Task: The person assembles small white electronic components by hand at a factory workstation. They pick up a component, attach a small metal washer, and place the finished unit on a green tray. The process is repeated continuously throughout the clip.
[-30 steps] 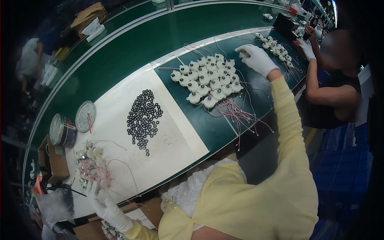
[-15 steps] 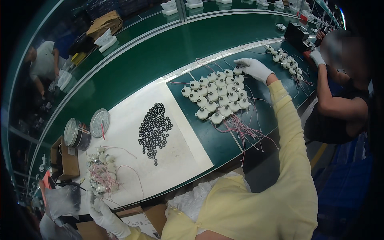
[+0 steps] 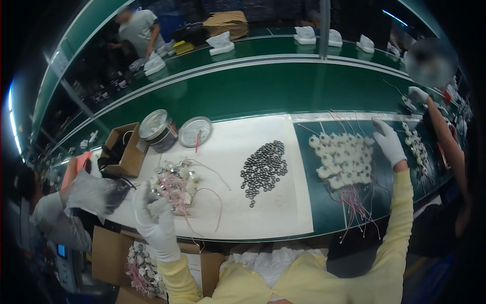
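My left hand (image 3: 154, 220), in a white glove, is raised at the front edge of the bench with thumb and fingers apart and nothing visible between them. Just beyond it lies a tangled pile of small round motors (image 3: 174, 183) with pink and white wires. My right hand (image 3: 390, 144), gloved too, lies with fingers stretched out at the right border of a close-set block of white round motors (image 3: 347, 159). Each of these has a dark centre, and their wires (image 3: 354, 207) trail toward me. Between my hands, many small black rings (image 3: 263, 169) are spread on a white sheet (image 3: 233, 215).
An open can (image 3: 161, 133), its lid (image 3: 195, 133) with a red stick, and a cardboard box (image 3: 123, 152) stand at the left. Below the bench, an open carton (image 3: 109, 253) holds more wired motors. More motors (image 3: 417, 147) lie before a co-worker's arm (image 3: 448, 137) at the right.
The view has swung to the left. My left hand has risen toward the wired pile. My right hand remains by the right side of the motor block, its fingers now lying lengthwise along it.
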A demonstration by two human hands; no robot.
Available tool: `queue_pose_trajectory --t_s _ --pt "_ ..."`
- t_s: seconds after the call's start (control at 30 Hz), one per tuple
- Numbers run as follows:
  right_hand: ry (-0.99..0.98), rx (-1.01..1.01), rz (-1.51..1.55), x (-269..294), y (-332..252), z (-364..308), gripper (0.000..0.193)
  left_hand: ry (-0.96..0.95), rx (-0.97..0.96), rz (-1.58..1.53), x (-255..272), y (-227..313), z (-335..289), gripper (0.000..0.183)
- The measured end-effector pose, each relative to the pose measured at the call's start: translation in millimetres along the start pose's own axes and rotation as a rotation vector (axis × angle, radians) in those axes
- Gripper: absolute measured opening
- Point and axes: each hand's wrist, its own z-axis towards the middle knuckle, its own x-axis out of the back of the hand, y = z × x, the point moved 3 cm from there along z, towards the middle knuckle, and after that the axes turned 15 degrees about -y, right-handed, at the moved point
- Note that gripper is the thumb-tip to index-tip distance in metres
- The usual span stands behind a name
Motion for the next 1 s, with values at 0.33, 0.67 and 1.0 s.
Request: queue_pose_trajectory --t_s 0.33,0.67,1.0 --pt "-0.785 0.455 0.855 -164 -298 -10 0.055 -0.212 -0.483 0.513 -84 78 44 0.050" --pt "-1.124 0.257 0.676 -234 -314 -50 0.044 -0.135 -0.400 0.547 -85 66 0 0.031" --pt "-1.340 -0.295 1.254 -206 -271 -68 0.044 -0.472 -0.277 0.313 -95 52 17 0.039"
